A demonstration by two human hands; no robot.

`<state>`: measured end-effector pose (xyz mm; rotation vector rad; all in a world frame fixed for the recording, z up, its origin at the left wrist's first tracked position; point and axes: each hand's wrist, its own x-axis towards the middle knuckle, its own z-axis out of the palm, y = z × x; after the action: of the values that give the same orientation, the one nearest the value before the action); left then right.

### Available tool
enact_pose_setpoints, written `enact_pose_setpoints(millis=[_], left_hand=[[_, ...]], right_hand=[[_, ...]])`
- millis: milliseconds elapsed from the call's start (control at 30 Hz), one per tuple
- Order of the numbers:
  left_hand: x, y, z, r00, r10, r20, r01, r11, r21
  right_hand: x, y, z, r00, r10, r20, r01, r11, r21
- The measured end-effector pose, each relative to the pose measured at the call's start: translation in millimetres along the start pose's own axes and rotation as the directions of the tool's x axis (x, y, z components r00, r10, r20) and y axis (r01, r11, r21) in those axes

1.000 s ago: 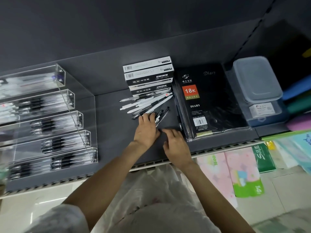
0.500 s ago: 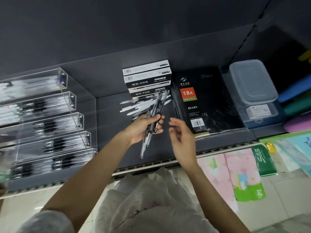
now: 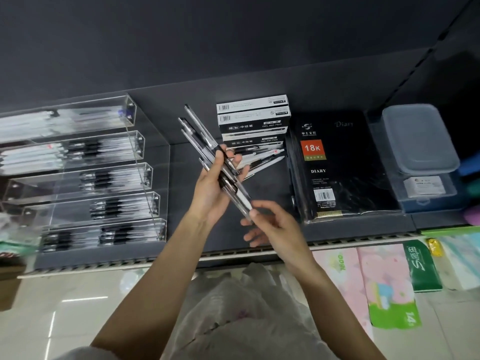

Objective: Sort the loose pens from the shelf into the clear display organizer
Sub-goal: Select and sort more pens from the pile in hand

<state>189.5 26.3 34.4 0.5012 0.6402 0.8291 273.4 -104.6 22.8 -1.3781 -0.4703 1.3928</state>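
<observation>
Acrylic, clear and stepped in five tiers, the display organizer (image 3: 145, 162) is the biggest thing I have in view, standing at the left end of the dark shelf (image 3: 181, 245) with pens already lying in every tier. Well to its right sit a black diary (image 3: 335, 165) and a stack of gel pen boxes (image 3: 253, 120), and in front of the boxes a few loose white pens (image 3: 265, 159) are left on the shelf.

My left hand (image 3: 210, 188) is raised above the shelf, fingers and thumb curled round a bundle of pens (image 3: 207, 149) that fans out up and to the left. My right hand (image 3: 272, 227) pinches the lower end of that bundle between thumb and fingertips, squaring it up, I judge.

These pens look light, stiff and smooth, so I expect them to slide against each other and splay. I would grip them round the middle, over the dark rubber sleeves where friction is best, and steady the ends before tipping them into a tier.
</observation>
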Motion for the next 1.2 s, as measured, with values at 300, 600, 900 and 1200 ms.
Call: enact_pose_setpoints(millis=[300,600,900,1200], left_hand=[[-25,3,-2,0.999,0.022,-0.05,-0.024,0.999,-0.033],[-40,31,-29,0.997,0.04,-0.059,-0.036,0.997,0.073],[-44,60,-62,0.995,-0.097,0.001,0.096,0.98,0.172],[-57,67,-95,0.973,-0.23,0.029,0.212,0.935,0.284]], right_hand=[[9,-4,25,0.995,-0.097,0.006,0.096,0.994,0.056],[16,-1,57,0.991,-0.065,0.12,0.088,0.977,-0.195],[41,-37,83,0.831,-0.554,-0.054,0.394,0.655,-0.645],[85,-82,113,0.888,-0.457,0.055,0.286,0.453,-0.845]])
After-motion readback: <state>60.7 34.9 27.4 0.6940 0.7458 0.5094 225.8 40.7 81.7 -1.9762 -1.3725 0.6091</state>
